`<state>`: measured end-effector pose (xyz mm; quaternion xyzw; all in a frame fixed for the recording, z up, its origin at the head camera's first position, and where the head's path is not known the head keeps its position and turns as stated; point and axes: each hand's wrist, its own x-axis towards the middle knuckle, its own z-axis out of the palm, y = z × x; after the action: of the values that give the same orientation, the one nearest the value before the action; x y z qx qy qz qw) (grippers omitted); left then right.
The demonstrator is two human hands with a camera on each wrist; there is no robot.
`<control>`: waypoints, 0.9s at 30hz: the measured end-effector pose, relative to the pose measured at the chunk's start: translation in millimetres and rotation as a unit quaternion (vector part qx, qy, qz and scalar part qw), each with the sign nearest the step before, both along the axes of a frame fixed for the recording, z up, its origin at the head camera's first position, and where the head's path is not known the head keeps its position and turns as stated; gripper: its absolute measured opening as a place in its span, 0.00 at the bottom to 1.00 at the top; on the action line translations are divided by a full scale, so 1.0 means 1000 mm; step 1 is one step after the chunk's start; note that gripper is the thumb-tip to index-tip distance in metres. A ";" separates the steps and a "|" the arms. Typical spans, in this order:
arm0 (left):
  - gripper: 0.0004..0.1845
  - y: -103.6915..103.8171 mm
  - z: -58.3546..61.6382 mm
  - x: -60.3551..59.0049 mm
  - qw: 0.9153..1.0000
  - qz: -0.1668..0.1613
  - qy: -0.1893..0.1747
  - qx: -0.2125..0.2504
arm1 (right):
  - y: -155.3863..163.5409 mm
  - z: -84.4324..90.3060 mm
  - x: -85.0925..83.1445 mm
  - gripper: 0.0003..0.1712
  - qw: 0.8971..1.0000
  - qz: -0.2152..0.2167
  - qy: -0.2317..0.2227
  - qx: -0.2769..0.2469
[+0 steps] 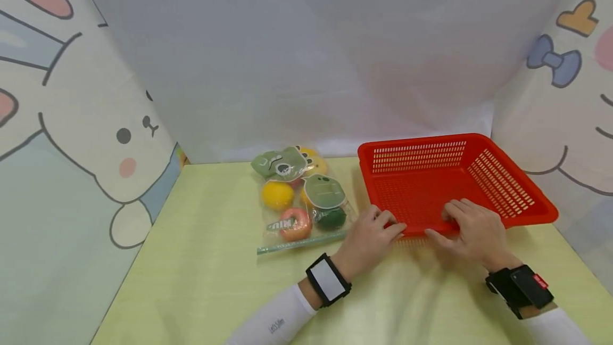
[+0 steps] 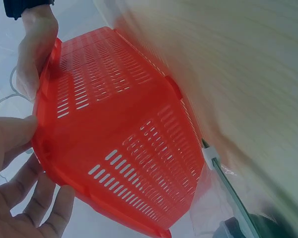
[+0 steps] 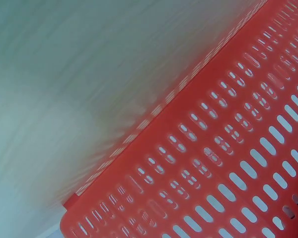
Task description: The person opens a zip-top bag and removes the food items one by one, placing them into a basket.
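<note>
A red plastic basket [image 1: 416, 188] with slotted walls stands at the right of the table. My left hand [image 1: 369, 238] grips its rim at the near left corner. In the left wrist view, the thumb [image 2: 17, 131] and fingers [image 2: 59, 208] of that hand meet at the rim. Farther right along the near rim, my right hand [image 1: 474, 233] holds on, fingers bent over into the basket and thumb outside. The right wrist view shows the slotted basket wall [image 3: 188, 148] close up, with the right hand mostly hidden.
Left of the basket lies a clear zip bag [image 1: 301, 244] with a yellow fruit [image 1: 278, 195], a pink ring [image 1: 296, 224] and a dark green piece [image 1: 330, 218] inside. A pale wall [image 1: 306, 68] stands behind the yellow-green table [image 1: 210, 292], with rabbit-print panels at the sides.
</note>
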<state>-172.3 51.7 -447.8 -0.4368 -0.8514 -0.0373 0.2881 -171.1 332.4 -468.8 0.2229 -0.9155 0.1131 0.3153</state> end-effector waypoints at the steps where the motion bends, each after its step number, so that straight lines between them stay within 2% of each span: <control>1: 0.16 0.000 0.000 0.001 1.000 0.001 -0.002 0.000 | 0.001 0.000 0.000 0.37 1.000 0.001 0.000 0.001; 5: 0.16 -0.001 0.003 0.001 1.000 0.001 -0.019 -0.001 | 0.000 0.001 0.000 0.35 1.000 0.002 0.006 -0.003; 8: 0.16 -0.010 0.005 0.001 0.998 -0.004 -0.063 0.024 | -0.005 0.003 0.002 0.38 1.000 0.009 0.018 -0.011; 12: 0.16 -0.042 0.006 0.004 0.990 0.000 -0.121 0.075 | -0.026 0.007 0.006 0.44 0.997 0.029 0.070 -0.024; 14: 0.15 -0.063 0.006 0.006 0.987 0.013 -0.130 0.094 | -0.044 0.012 0.007 0.43 0.993 0.048 0.104 -0.029; 16: 0.15 -0.085 0.004 0.009 0.986 0.032 -0.126 0.107 | -0.064 0.016 0.009 0.41 0.988 0.068 0.135 -0.031; 19: 0.17 -0.118 0.000 0.014 0.986 0.055 -0.104 0.121 | -0.095 0.022 0.014 0.38 0.984 0.095 0.149 -0.021; 24: 0.20 -0.163 -0.006 0.019 0.985 0.084 -0.062 0.136 | -0.140 0.024 0.022 0.33 0.980 0.159 0.115 0.005; 27: 0.22 -0.182 -0.012 0.022 0.983 0.107 -0.060 0.135 | -0.161 0.018 0.023 0.19 0.980 0.184 0.075 0.033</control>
<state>-150.0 -130.8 -459.3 -0.2972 -0.8961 -0.1465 0.2952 -148.2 171.7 -450.3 0.4054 -0.8360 0.1218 0.3493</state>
